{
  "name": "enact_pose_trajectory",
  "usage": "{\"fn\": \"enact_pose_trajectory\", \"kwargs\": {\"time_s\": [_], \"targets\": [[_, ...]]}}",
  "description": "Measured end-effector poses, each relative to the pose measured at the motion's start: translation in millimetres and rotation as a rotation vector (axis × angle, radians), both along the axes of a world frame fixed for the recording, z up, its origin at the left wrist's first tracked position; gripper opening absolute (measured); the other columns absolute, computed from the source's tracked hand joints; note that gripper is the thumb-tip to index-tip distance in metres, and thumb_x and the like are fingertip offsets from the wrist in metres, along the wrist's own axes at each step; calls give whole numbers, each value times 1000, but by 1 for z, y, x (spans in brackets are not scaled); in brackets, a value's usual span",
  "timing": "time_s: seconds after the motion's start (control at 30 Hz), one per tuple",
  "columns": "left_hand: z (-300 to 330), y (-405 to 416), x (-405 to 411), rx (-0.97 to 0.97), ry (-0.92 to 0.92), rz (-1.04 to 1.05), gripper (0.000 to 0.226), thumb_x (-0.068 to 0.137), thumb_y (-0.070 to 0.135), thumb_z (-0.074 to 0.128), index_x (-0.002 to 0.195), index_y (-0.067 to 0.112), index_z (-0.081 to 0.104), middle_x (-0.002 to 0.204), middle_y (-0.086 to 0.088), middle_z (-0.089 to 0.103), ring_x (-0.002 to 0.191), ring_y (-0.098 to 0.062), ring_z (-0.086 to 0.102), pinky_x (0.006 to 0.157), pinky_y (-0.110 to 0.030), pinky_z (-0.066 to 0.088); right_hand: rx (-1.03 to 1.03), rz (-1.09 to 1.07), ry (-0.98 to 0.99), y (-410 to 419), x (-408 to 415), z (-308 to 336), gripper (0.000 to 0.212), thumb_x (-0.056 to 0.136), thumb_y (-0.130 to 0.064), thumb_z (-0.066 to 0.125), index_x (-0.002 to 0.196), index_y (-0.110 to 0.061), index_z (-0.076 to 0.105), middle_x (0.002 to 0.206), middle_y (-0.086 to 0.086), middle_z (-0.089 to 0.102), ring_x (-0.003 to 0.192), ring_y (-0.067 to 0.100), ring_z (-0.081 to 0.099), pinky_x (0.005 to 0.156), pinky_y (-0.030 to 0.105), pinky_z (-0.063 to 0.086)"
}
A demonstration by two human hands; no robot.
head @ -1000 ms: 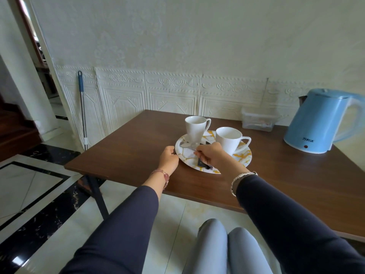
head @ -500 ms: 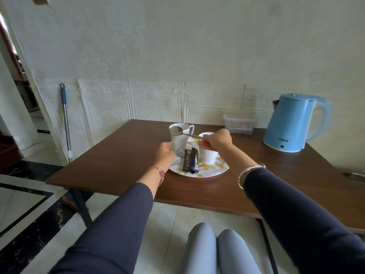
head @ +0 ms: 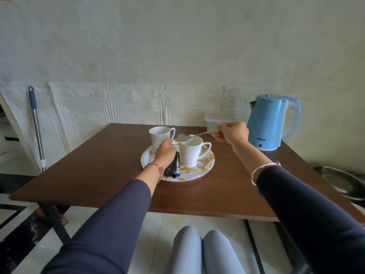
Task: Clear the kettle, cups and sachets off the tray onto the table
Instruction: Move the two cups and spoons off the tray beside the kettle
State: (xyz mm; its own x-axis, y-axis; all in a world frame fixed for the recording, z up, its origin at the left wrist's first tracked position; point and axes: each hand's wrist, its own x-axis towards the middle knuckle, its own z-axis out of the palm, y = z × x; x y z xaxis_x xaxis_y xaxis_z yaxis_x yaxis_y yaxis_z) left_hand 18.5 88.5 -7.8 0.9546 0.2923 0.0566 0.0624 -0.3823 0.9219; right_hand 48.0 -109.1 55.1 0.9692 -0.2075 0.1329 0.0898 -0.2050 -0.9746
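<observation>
A round white tray with yellow marbling lies mid-table. On it stand two white cups, one at the back left and one nearer, beside dark sachets. My right hand holds a metal spoon by its handle, with the bowl hovering above the nearer cup. My left hand rests over the tray's left part, fingers curled between the back cup and the sachets; what they touch is hidden. The blue kettle stands on the table, right of the tray.
The brown table stands against a white embossed wall. A clear plastic box sits at the back edge beside the kettle. A metal pan lies at the table's right edge. A mop handle leans on the wall at left.
My right hand lifted the spoon off the tray and carried it right, toward the kettle. My left hand moved from the tray's rim onto the tray, by the sachets.
</observation>
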Motion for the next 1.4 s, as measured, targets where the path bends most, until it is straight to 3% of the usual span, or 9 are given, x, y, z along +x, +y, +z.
{"fn": "enact_pose_trajectory", "kwargs": {"time_s": [0.13, 0.23, 0.27, 0.37, 0.5, 0.63, 0.83, 1.13, 1.4], "targets": [[-7, -4, 10, -9, 19, -14, 46, 92, -1, 36, 137, 8, 44, 140, -12, 49, 132, -28, 44, 105, -33, 37, -31, -43, -11, -11, 5, -4, 21, 87, -15, 66, 70, -4, 71, 63, 6, 70, 36, 1, 61, 52, 18, 59], [-14, -4, 17, -2, 24, -11, 32, 91, -3, 37, 101, 20, 57, 99, 0, 58, 108, -25, 50, 76, -25, 41, -47, -65, -31, -15, 9, -7, 25, 86, -15, 65, 62, -11, 68, 61, 5, 69, 38, 2, 61, 55, 19, 60], [-16, -4, 18, -2, 24, -14, 31, 91, -4, 38, 100, 19, 57, 95, 1, 56, 105, -26, 50, 72, -25, 39, -49, -72, -34, -15, 10, -9, 26, 86, -15, 65, 60, -11, 67, 60, 4, 69, 39, 2, 61, 55, 19, 60], [-17, -5, 20, -1, 34, -14, 43, 92, -2, 38, 133, 6, 47, 120, -10, 56, 123, -30, 50, 90, -30, 39, -43, -76, -32, -14, 15, -12, 23, 88, -19, 64, 69, -7, 71, 61, 4, 69, 41, 1, 61, 56, 18, 60], [-17, -5, 23, -40, 36, -30, 49, 93, 0, 38, 140, 10, 41, 142, -12, 49, 131, -29, 46, 109, -41, 39, -41, -47, -47, -1, 24, -18, 30, 88, -29, 65, 64, -12, 69, 62, 4, 70, 54, 10, 66, 69, 27, 61], [-19, -8, 27, -74, 14, -52, 45, 91, -1, 41, 134, 9, 47, 134, -12, 57, 122, -29, 53, 99, -39, 45, -40, -9, -58, 14, 32, -23, 32, 89, -28, 65, 61, -12, 66, 63, 4, 69, 62, 17, 67, 79, 35, 60], [-22, -8, 29, -110, -4, -61, 39, 91, 2, 44, 129, 9, 53, 124, -13, 64, 107, -26, 58, 91, -36, 47, -46, -26, -24, 18, 35, -37, 14, 90, -11, 61, 94, -5, 73, 84, 11, 73, 76, 18, 68, 85, 36, 59], [-23, -10, 30, -77, -14, -42, 37, 90, 2, 44, 124, 10, 54, 116, -14, 67, 97, -24, 58, 85, -37, 47, -233, -3, 156, 13, 24, -68, 37, 90, -4, 52, 126, -7, 62, 129, 14, 62, 118, 30, 59, 100, 36, 49], [-25, -11, 34, -97, -11, -13, 36, 87, 1, 44, 117, 10, 62, 110, -13, 68, 103, -29, 61, 90, -39, 50, -322, 59, 110, 28, 14, -76, 34, 82, 2, 44, 105, 1, 69, 104, 18, 71, 97, 32, 63, 85, 40, 53]]}}
